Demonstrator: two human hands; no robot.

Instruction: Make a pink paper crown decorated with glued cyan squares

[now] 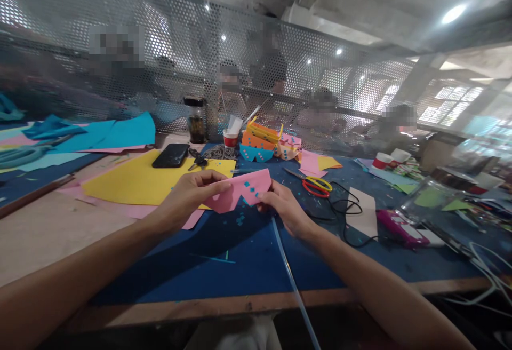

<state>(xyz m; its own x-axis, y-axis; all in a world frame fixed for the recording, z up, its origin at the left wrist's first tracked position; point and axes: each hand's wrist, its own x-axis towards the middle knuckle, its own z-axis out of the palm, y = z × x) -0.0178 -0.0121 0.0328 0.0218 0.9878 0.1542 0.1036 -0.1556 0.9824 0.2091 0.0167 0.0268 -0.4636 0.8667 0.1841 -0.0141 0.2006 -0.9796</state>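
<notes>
Between both hands, above the blue tabletop, is a pink paper cutout [236, 191] with a notched lower edge and several small blue squares on its right part. My left hand [200, 189] pinches its left end. At the right end, the thumb and fingers of my right hand [283, 203] close on it. Tiny blue paper bits [240, 218] lie on the tabletop below. A long clear stick [291, 275] runs from under my right hand past the table's front edge. Scissors [317, 185] with red and yellow handles lie beyond my right hand.
Yellow paper [128, 179] bears a black phone [170, 156] and keys [199, 162]. Folded paper pieces [256, 152] stand behind my hands, beside a paper cup [230, 138]. A black cord [340, 222], a purple device [401, 228] and a clear jar [432, 195] are at right.
</notes>
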